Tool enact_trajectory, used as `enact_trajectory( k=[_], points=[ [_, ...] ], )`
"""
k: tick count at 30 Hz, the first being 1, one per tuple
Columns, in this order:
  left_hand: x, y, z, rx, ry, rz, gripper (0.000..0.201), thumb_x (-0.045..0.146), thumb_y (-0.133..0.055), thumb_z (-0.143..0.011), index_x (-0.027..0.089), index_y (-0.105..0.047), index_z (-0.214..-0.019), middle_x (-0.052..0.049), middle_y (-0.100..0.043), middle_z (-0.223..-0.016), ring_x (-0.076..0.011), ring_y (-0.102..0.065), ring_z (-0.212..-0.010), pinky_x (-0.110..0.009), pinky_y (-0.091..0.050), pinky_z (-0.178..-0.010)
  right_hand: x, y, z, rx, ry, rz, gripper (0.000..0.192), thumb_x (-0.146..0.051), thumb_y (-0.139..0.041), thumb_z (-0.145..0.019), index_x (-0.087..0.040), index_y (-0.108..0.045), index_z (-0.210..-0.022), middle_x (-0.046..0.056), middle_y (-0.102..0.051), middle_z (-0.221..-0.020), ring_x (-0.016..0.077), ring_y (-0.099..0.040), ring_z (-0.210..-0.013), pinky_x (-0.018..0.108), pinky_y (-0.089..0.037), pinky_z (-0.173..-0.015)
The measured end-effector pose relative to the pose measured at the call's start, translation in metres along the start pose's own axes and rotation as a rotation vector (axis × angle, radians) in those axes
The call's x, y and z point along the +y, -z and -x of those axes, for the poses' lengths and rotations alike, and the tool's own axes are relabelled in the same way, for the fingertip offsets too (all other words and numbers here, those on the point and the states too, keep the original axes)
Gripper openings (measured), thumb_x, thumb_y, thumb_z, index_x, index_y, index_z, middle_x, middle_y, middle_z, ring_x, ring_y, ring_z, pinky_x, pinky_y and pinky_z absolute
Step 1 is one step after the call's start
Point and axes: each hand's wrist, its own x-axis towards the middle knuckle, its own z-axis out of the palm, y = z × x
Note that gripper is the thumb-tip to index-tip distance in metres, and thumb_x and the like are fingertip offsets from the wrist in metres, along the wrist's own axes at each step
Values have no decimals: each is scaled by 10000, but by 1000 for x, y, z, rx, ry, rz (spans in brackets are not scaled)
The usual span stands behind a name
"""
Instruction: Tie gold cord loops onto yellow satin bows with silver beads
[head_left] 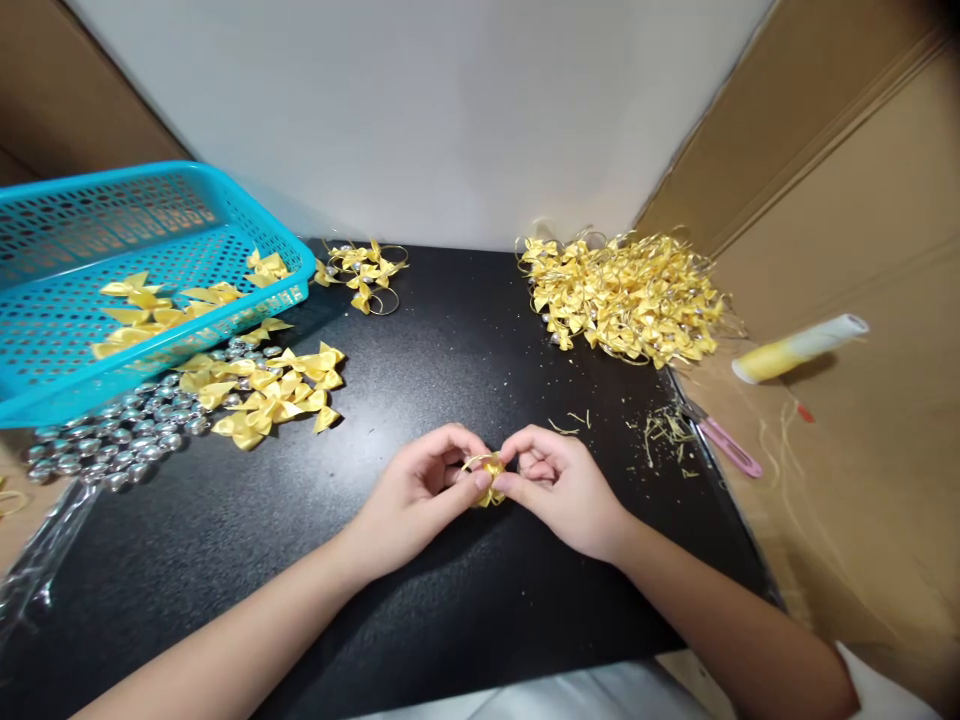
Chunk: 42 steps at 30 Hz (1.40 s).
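Note:
Between my two hands, just above the black tabletop [390, 400], is a small yellow ribbon bow [491, 490] with a thin gold cord loop. My left hand [431, 480] pinches the bow's left side between thumb and fingers. From the right, my right hand [555, 480] pinches the same bow, thumb tip close to the other thumb. The fingertips cover much of it, so its middle is partly hidden.
A blue basket [292, 290] with yellow bows stands at left. Beside it lie loose bows [277, 395] and silver beads [127, 440]. Looped bows form a small group [367, 270] and a big pile [630, 295]. Pink-handled snips [727, 445], cord scraps [667, 430] and a thread spool [799, 350] are right.

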Motion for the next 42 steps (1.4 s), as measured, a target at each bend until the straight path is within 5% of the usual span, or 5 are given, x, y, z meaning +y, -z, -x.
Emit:
enact_trajectory(
  k=[5, 9, 22, 32, 42],
  points=[
    [1, -1, 1, 15, -2, -11, 170, 220, -735, -763, 189, -704, -927, -5, -601, -757, -125, -579, -698, -228, -495, -654, 5, -1, 3, 10, 78, -35, 178, -282, -730, -750, -183, -584, -723, -33, -587, -616, 51, -481, -453, 174, -380, -428],
    [6, -1, -2, -51, 28, -72, 143, 220, -708, -776, 198, -753, -909, -24, -626, -792, -137, -596, -720, -233, -497, -667, 8, 2, 6, -4, 178, 2, 142, -280, -718, -774, -200, -614, -718, 5, -662, -727, 105, -639, -586, 206, -527, -524],
    [7, 1, -5, -70, 102, 11, 94, 206, -712, -769, 200, -773, -840, -27, -648, -770, -105, -574, -607, -194, -518, -523, 9, 6, 5, 21, 243, 196, 130, -314, -699, -811, -203, -641, -774, 13, -651, -713, 117, -623, -653, 214, -546, -566],
    [5, 1, -7, 14, 166, 38, 63, 245, -760, -717, 182, -761, -712, -27, -681, -670, -104, -587, -556, -176, -494, -469, 4, 7, 4, -38, 172, 202, 227, -343, -709, -798, -176, -609, -682, -51, -497, -554, 28, -318, -413, 164, -271, -370],
    [5, 2, -4, 14, 173, 38, 41, 206, -757, -730, 172, -749, -751, -16, -700, -673, -88, -596, -553, -159, -507, -490, -1, 8, 3, 18, 228, 280, 120, -266, -719, -781, -198, -624, -808, -54, -470, -605, 66, -405, -520, 168, -355, -451]
  ],
)
